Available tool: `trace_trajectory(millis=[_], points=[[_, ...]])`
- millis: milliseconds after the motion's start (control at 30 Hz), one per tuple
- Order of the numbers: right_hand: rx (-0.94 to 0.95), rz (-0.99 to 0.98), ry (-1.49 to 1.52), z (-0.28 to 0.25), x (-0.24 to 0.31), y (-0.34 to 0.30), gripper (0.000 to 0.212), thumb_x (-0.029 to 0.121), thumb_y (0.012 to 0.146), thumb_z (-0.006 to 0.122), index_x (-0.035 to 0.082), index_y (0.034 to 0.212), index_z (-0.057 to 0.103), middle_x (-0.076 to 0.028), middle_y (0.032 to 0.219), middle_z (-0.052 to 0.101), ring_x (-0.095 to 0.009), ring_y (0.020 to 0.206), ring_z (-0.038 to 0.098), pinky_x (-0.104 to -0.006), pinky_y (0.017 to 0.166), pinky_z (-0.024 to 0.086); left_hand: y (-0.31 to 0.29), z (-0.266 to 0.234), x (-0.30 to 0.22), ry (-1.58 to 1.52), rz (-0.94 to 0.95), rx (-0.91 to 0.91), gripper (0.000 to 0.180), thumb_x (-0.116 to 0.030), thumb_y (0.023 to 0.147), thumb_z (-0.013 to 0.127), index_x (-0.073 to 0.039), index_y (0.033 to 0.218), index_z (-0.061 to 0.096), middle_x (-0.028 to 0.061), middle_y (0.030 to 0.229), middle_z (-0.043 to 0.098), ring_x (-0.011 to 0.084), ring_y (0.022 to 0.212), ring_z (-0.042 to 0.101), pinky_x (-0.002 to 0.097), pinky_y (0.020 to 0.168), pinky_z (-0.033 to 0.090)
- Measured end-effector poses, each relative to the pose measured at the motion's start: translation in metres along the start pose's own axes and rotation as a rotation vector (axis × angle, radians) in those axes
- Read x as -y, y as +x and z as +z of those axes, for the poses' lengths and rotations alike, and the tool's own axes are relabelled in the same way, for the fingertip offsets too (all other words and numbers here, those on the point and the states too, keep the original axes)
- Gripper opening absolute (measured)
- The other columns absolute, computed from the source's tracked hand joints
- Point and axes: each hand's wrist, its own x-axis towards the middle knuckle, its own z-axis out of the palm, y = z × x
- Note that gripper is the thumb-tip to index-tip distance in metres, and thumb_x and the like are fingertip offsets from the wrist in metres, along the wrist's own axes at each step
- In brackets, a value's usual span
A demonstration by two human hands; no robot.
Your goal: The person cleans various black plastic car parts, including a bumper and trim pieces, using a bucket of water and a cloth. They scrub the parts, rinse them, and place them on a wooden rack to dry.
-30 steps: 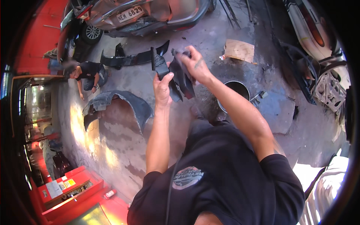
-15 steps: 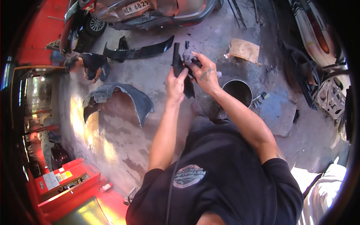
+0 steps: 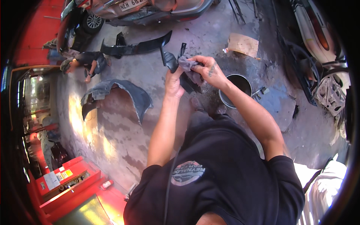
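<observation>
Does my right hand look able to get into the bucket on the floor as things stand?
Probably yes, if you bend: the bucket looks open on top, with only your right forearm crossing its edge in view. Your right hand grips a greyish cloth, though, so that may need putting down first.

Arch panel point(image 3: 132, 91) on the floor point(image 3: 122, 150) left of left hand point(image 3: 174, 84), trim piece point(image 3: 146, 47) behind it, car point(image 3: 159, 13) farther behind, bucket point(image 3: 242, 83) right of right hand point(image 3: 214, 73), cardboard point(image 3: 243, 45) behind bucket
</observation>
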Motion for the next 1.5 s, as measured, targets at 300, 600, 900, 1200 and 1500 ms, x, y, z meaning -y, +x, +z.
trace_trajectory(millis=[300, 600, 900, 1200, 1500], points=[[-0.069, -0.118, 0.219, -0.022, 0.006, 0.010, 0.026, 0.000, 0.091, 0.055, -0.003, 0.114, 0.068, -0.010, 0.100, 0.074, -0.013, 0.090, 0.068, -0.0274, 0.082, 0.055, 0.013, -0.033, 0.008, -0.291, -0.131, -0.049, 0.026, -0.028, 0.093, 0.074, -0.011, 0.111, 0.066, 0.0069, 0.104, 0.070, 0.0225, 0.093, 0.069, 0.0377, 0.081, 0.059], [-0.216, -0.456, -0.557, 0.007, -0.033, -0.018, 0.041, -0.002, 0.082, 0.064, 0.004, 0.122, 0.069, -0.022, 0.120, 0.058, -0.039, 0.111, 0.061, -0.0421, 0.091, 0.053, 0.012, 0.005, 0.029, -0.057, 0.080, -0.067, 0.041, -0.038, 0.097, 0.069, -0.007, 0.120, 0.057, 0.0062, 0.107, 0.064, 0.0166, 0.095, 0.064, 0.0321, 0.085, 0.054], [-0.199, -0.653, -0.763, 0.000, -0.041, -0.023, 0.035, 0.000, 0.080, 0.062, 0.005, 0.114, 0.071, -0.019, 0.120, 0.060, -0.036, 0.106, 0.063, -0.0434, 0.086, 0.055, 0.011, 0.015, 0.013, 0.110, -0.030, -0.115, 0.033, -0.031, 0.099, 0.063, -0.004, 0.118, 0.063, 0.0064, 0.105, 0.069, 0.0183, 0.090, 0.068, 0.0318, 0.081, 0.055], [-0.285, -0.542, -0.548, 0.002, -0.029, -0.004, 0.015, 0.011, 0.090, 0.061, -0.004, 0.093, 0.064, -0.026, 0.105, 0.058, -0.043, 0.094, 0.061, -0.0480, 0.084, 0.051, 0.001, 0.021, 0.007, 0.158, -0.004, -0.042, 0.027, -0.021, 0.096, 0.067, -0.004, 0.117, 0.063, 0.0056, 0.104, 0.070, 0.0149, 0.090, 0.068, 0.0301, 0.071, 0.058], [-0.150, -0.412, -0.501, -0.008, -0.009, -0.035, 0.038, -0.003, 0.081, 0.062, 0.003, 0.118, 0.070, -0.019, 0.116, 0.059, -0.037, 0.107, 0.063, -0.0444, 0.089, 0.053, 0.010, 0.009, -0.027, -0.055, -0.015, 0.013, 0.031, -0.032, 0.100, 0.060, -0.006, 0.116, 0.059, 0.0113, 0.116, 0.067, 0.0192, 0.095, 0.067, 0.0349, 0.072, 0.059]])
